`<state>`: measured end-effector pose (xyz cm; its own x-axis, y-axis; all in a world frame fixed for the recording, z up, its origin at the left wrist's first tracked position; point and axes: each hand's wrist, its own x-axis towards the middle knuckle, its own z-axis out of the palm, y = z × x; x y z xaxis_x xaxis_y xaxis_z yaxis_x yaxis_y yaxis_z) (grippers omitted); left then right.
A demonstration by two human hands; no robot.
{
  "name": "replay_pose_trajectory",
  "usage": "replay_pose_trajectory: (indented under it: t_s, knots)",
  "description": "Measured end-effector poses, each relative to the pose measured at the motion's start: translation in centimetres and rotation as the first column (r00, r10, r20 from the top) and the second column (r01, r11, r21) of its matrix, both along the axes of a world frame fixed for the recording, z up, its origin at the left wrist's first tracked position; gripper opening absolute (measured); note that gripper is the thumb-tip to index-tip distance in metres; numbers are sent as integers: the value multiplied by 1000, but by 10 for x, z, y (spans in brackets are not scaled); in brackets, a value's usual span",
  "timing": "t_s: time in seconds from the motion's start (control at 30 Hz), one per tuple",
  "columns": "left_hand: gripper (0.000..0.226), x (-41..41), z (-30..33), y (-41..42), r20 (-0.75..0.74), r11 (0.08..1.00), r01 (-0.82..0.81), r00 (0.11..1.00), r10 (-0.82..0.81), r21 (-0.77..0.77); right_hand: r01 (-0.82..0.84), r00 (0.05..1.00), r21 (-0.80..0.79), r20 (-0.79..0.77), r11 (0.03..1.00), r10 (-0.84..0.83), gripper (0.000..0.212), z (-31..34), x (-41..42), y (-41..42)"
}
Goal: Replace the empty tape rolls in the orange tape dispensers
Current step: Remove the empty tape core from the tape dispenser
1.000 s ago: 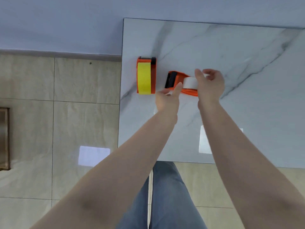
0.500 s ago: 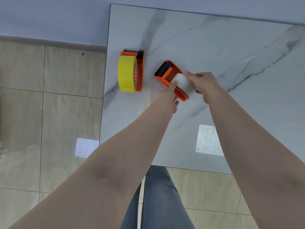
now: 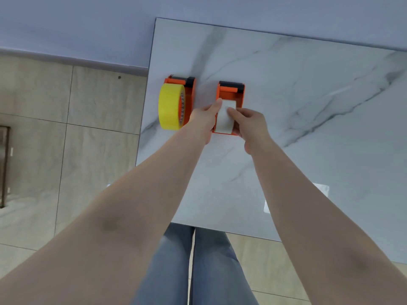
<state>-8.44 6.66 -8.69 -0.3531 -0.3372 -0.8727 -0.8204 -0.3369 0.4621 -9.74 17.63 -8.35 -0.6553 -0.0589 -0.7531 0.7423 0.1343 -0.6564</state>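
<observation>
Two orange tape dispensers stand side by side near the left edge of the marble table (image 3: pixel 308 106). The left dispenser (image 3: pixel 187 89) carries a yellow tape roll (image 3: pixel 170 106). The right dispenser (image 3: pixel 231 91) points its black cutter away from me and holds a white roll (image 3: pixel 224 119). My left hand (image 3: pixel 203 122) grips the right dispenser's left side, thumb up along it. My right hand (image 3: pixel 251 124) holds the dispenser's right side with its thumb pressed on top of the white roll.
The table's left edge (image 3: pixel 145 119) drops to a beige tiled floor (image 3: pixel 66 150). A pale wall (image 3: pixel 88 29) runs behind. My legs in blue jeans (image 3: pixel 193 271) stand at the near table edge. A brown object (image 3: pixel 4 166) sits at the far left.
The right dispenser has been turned from lying angled to pointing straight away from me. Both hands moved with it and now hold it from either side, next to the yellow roll's dispenser.
</observation>
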Motion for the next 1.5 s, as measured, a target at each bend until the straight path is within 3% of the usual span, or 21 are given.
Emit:
replay_pose_trajectory:
  t_s: [0.3, 0.47, 0.6, 0.7, 0.93, 1.07, 1.13, 1.23, 1.37, 1.5]
  knots:
    - [46, 16, -13, 2, -75, 999, -10, 997, 13, 44, 13, 1000, 49, -24, 999, -11, 16, -8, -1, -3]
    - [32, 24, -20, 0, -105, 993, -77, 991, 86, 89, 64, 998, 30, 14, 998, -64, 20, -5, -8, -7]
    - [45, 34, -15, 0, -210, 986, 132, 972, -110, 98, 75, 996, 42, 51, 996, -77, 21, -6, -14, -9]
    - [22, 37, -15, -2, -289, 955, 296, 916, -280, 14, 71, 996, 60, 56, 996, -74, 21, -9, -16, -11]
    - [35, 37, -25, -7, -301, 877, 451, 824, -480, -165, 99, 991, 54, 80, 994, -103, 31, -3, -23, -13]
    - [20, 33, -27, -11, -312, 883, 439, 826, -470, -166, 118, 989, 31, 87, 993, -120, 27, -2, -21, -13]
    - [12, 32, -26, -12, -305, 882, 443, 827, -471, -162, 90, 994, 59, 50, 994, -93, 28, -5, -19, -12]
    - [18, 33, -27, -12, -299, 873, 451, 820, -488, -188, 92, 996, 118, -25, 989, -90, 32, -11, -12, -7]
    - [28, 35, -27, -12, -281, 859, 460, 814, -509, -223, 141, 978, 383, -196, 913, -69, 21, -30, 4, 5]
    - [32, 35, -26, -13, -271, 864, 453, 823, -499, -219, -52, 990, 504, -86, 862, 110, 30, -48, 15, 6]
